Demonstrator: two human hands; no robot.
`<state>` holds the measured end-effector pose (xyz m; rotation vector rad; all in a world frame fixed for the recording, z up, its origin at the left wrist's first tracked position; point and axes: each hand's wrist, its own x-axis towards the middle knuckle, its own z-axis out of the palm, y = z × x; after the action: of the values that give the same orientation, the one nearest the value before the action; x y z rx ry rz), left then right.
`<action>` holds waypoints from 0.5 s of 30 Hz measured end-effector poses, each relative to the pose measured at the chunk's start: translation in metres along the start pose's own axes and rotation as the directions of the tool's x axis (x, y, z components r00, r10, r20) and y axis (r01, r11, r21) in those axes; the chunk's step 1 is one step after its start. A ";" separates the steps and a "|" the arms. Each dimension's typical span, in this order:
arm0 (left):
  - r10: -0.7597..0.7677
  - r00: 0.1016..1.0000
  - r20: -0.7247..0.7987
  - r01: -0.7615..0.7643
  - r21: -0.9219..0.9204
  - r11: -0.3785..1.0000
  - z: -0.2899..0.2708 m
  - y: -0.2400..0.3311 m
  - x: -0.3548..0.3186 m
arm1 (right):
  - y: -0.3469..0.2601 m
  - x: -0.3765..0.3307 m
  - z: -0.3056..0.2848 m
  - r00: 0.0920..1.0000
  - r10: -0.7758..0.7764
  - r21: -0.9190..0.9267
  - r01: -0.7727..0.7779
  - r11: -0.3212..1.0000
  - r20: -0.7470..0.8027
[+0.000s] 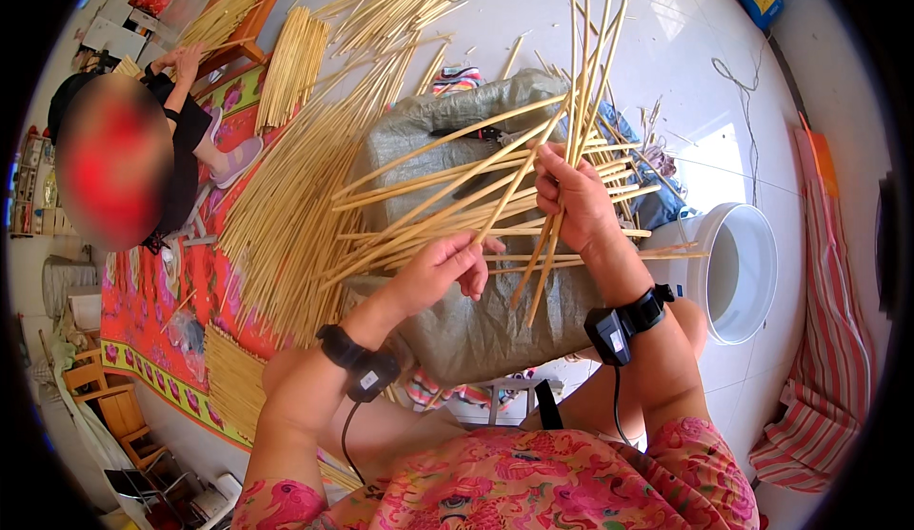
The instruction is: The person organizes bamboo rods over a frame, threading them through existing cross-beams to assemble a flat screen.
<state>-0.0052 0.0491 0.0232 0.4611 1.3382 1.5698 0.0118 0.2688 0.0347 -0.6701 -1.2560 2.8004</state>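
Several long pale-yellow stalks (583, 73) stand in a crossing bunch, with my right hand (573, 197) closed around them near their lower part. My left hand (452, 265) pinches the lower end of one slanting stalk (514, 187) from that bunch. Below both hands, more stalks (419, 220) lie crosswise over a grey-green woven sheet (409, 140) that covers a raised surface at my knees. A pair of hand cutters (487, 134) with dark handles and red parts rests on the sheet beyond the stalks.
A large spread of stalks (295, 216) covers the left floor, partly on a red floral mat (152, 292). A white bucket (747, 273) lies at my right, near a striped cloth (819, 378). Another person (181, 140) sits at the far left by a wooden bench (252, 20).
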 end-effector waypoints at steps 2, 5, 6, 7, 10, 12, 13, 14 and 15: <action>0.004 1.000 -0.013 -0.004 0.009 1.000 -0.003 -0.001 -0.001 | 0.001 -0.002 0.002 0.999 -0.020 -0.019 0.019 1.000 -0.047; 0.008 0.998 -0.062 -0.006 0.035 0.999 -0.010 -0.004 0.001 | -0.003 -0.001 -0.004 0.981 -0.116 -0.012 0.116 0.993 -0.154; 0.009 0.997 -0.081 -0.008 0.022 1.000 -0.014 -0.008 0.002 | -0.006 0.000 -0.007 0.971 -0.157 0.008 0.161 0.987 -0.182; 0.010 0.995 -0.100 -0.009 0.009 1.000 -0.016 -0.011 0.003 | -0.009 0.002 -0.010 0.957 -0.197 0.027 0.207 0.978 -0.211; 0.029 0.990 -0.138 -0.027 0.016 1.000 -0.016 -0.014 0.002 | -0.022 0.005 -0.021 0.923 -0.261 0.042 0.284 0.958 -0.284; 0.050 0.980 -0.191 0.017 0.336 0.942 -0.017 -0.014 0.002 | -0.036 0.006 -0.029 0.914 -0.279 0.050 0.306 0.951 -0.295; 0.068 0.974 -0.214 0.045 0.482 0.875 -0.019 -0.014 0.001 | -0.044 0.006 -0.035 0.921 -0.285 0.061 0.311 0.949 -0.268; 0.154 0.971 -0.181 0.002 0.655 0.756 -0.021 -0.018 0.000 | -0.054 0.003 -0.040 0.933 -0.286 0.107 0.314 0.943 -0.219; 0.231 0.963 -0.135 -0.032 0.799 0.600 -0.025 -0.025 -0.004 | -0.061 0.000 -0.042 0.932 -0.326 0.120 0.346 0.930 -0.158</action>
<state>-0.0127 0.0304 -0.0061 0.9654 2.2303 1.0626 0.0173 0.3396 0.0535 -0.5630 -1.0175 2.4894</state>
